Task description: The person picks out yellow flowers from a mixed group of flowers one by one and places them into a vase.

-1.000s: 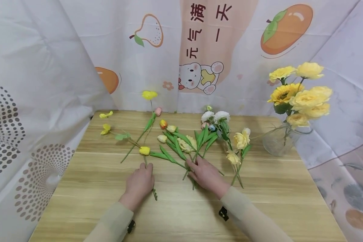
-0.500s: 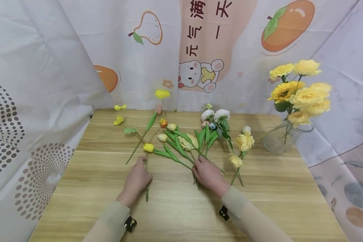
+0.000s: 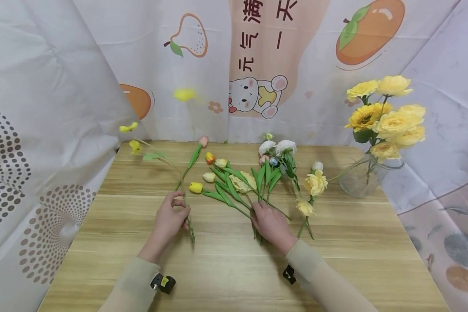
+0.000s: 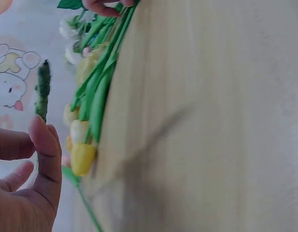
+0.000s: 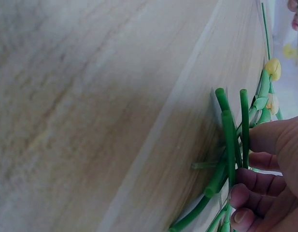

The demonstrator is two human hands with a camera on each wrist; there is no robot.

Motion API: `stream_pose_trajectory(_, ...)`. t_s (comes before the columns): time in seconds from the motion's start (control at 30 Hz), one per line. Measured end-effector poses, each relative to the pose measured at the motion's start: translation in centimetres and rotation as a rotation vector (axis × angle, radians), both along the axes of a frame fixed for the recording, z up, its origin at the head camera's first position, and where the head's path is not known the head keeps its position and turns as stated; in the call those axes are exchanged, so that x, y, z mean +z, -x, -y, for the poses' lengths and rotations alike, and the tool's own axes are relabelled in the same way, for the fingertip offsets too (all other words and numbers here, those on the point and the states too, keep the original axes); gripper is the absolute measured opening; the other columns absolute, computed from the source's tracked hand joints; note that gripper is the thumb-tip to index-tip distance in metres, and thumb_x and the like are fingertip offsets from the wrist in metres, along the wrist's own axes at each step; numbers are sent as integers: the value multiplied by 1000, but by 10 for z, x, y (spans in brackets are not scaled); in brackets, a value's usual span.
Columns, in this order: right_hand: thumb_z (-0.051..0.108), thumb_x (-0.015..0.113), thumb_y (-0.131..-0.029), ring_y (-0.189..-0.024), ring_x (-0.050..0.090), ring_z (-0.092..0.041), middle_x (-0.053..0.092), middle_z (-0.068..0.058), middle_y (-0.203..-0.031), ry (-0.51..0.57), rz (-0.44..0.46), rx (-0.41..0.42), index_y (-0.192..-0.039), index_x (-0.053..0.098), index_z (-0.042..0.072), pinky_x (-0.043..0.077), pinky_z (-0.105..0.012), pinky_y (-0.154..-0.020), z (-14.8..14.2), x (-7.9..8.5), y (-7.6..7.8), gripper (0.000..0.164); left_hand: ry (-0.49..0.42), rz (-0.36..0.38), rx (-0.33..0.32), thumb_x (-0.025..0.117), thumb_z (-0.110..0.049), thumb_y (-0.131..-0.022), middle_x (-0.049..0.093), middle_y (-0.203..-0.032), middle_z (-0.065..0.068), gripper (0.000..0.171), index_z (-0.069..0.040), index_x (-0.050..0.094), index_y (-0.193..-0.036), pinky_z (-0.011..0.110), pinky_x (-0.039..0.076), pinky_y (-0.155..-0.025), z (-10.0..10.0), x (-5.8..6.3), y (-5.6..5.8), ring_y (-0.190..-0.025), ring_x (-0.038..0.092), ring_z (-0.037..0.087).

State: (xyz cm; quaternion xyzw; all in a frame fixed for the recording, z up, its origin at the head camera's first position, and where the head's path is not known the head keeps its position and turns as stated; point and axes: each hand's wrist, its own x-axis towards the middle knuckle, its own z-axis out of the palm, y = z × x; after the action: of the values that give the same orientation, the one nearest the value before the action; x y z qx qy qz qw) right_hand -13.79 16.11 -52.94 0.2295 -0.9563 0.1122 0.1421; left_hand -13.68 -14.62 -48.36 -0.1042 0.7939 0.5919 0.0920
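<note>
My left hand [image 3: 170, 214] pinches the thin green stem [image 4: 44, 87] of a spray with several yellow blossoms [image 3: 184, 94], raised above the table at the left. Thumb and fingertip meet round the stem in the left wrist view. My right hand [image 3: 272, 223] grips several green tulip stems [image 5: 228, 140] low over the tabletop, their cut ends sticking out past the fingers. From that bunch, a yellow tulip [image 3: 196, 187], an orange tulip [image 3: 210, 157], cream tulips [image 3: 209, 177] and a larger pale yellow bloom [image 3: 243, 182] fan out to the left and back.
A pink tulip [image 3: 203, 141] lies at the back left of the wooden table [image 3: 226, 277]. White flowers [image 3: 286, 147] and pale yellow flowers [image 3: 316, 183] lie right of the bunch. A glass vase [image 3: 355, 180] of yellow flowers stands at the back right, before a printed curtain [image 3: 203, 117].
My left hand has lifted the yellow spray off the table and moved it a little left, away from the yellow tulip. My right hand stays nearly in place on the stems.
</note>
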Motion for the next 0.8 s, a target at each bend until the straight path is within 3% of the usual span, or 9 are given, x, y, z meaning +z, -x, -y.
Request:
stream_pose_trajectory(0.17, 10, 79, -88, -57, 61, -21, 63, -7, -76, 14, 9, -3, -95, 63, 6, 48, -34, -46, -1, 1, 1, 18, 5, -55, -16, 62, 0, -97, 56, -118, 15, 49, -8, 48, -143, 45, 60, -60, -2, 14, 1, -56, 63, 20)
stream_pose_trajectory(0.37, 11, 76, -91, -63, 65, -24, 68, -10, -87, 58, 115, -52, -103, 65, 4, 52, -37, -50, -3, 6, 1, 18, -5, -84, -66, 65, 0, -97, 56, -117, 15, 45, -10, 52, -139, 45, 58, -55, -21, 24, -1, -55, 61, 24)
stream_pose_trajectory(0.53, 15, 72, -95, -62, 62, -20, 69, -10, -90, 104, 194, -117, -113, 67, 4, 48, -35, -46, -9, 15, 6, 22, 1, -121, -125, 66, 1, -96, 57, -121, 17, 46, -9, 54, -139, 33, 52, -46, -47, 30, -4, -53, 61, 27)
stream_pose_trajectory(0.63, 16, 68, -98, -55, 53, -13, 65, -5, -84, 168, 252, -154, -117, 68, 4, 41, -29, -44, -15, 21, 10, 23, -10, -135, -162, 67, 1, -96, 58, -121, 17, 46, -9, 55, -139, 28, 50, -44, -64, 30, -5, -52, 60, 24)
stream_pose_trajectory(0.8, 17, 64, -101, -53, 49, -11, 60, -1, -73, 285, 341, -202, -125, 67, 1, 41, -30, -46, -28, 28, 15, 29, -23, -144, -243, 67, 2, -95, 58, -121, 19, 46, -8, 55, -139, 40, 56, -48, -90, 21, -6, -54, 62, 23)
